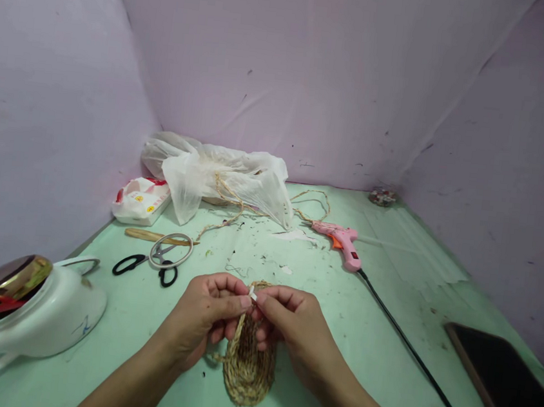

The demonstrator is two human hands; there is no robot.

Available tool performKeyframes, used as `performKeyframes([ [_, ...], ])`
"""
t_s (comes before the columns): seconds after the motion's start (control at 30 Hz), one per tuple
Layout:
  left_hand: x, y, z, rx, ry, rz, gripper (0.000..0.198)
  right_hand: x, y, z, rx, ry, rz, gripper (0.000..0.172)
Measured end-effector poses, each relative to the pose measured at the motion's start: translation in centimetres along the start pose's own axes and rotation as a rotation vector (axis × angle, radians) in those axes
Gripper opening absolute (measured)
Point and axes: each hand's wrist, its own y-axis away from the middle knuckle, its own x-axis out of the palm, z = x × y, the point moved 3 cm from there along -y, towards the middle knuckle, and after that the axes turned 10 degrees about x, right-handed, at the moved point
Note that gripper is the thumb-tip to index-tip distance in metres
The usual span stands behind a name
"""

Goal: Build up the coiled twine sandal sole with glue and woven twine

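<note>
An oval piece of coiled straw rope (247, 379) lies on the table in front of me, with a short rope end sticking out at its left. Above its far end, my left hand (215, 304) is closed, thumb and forefinger pinched on a small white strip (253, 293). My right hand (287, 312) pinches the same strip from the other side, fingertips nearly touching those of the left. What the strip is made of cannot be made out. My lower fingers rest at the coil's far part and hide some of it.
Scissors (167, 275), a tape ring (189, 254) and a wooden stick (145, 235) lie at left, near a white pot (70, 315). A pink glue gun (341, 235) with a black cord, a phone (501, 376), a plastic bag (237, 167) and a tissue pack (140, 206) surround the work.
</note>
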Motion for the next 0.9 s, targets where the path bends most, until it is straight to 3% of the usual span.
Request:
performKeyframes([
  [0.13,-0.1,0.1,0.0,-0.011,-0.040,-0.042,0.019,-0.1,0.1,0.0,-0.032,0.129,-0.043,0.017],
  [0.2,-0.1,0.0,0.0,-0.027,-0.008,-0.024,0.014,-0.3,0.1,0.1,-0.117,0.251,-0.086,0.017],
  [0.33,0.0,-0.1,0.6,-0.198,0.157,0.142,0.006,-0.5,0.1,-0.1,-0.304,0.408,-0.068,0.015],
  [0.47,-0.2,-0.1,1.1,-0.329,0.200,0.273,0.004,-0.6,0.4,0.0,-0.389,0.424,-0.003,0.014],
  [0.67,-0.7,-0.5,-0.2,-0.248,0.095,0.147,0.003,-0.9,0.6,0.4,-0.461,0.437,-0.097,0.012],
  [0.9,-0.5,-0.5,0.2,-0.258,0.110,0.158,0.004,-0.8,0.1,-0.2,-0.368,0.263,-0.204,0.013],
])
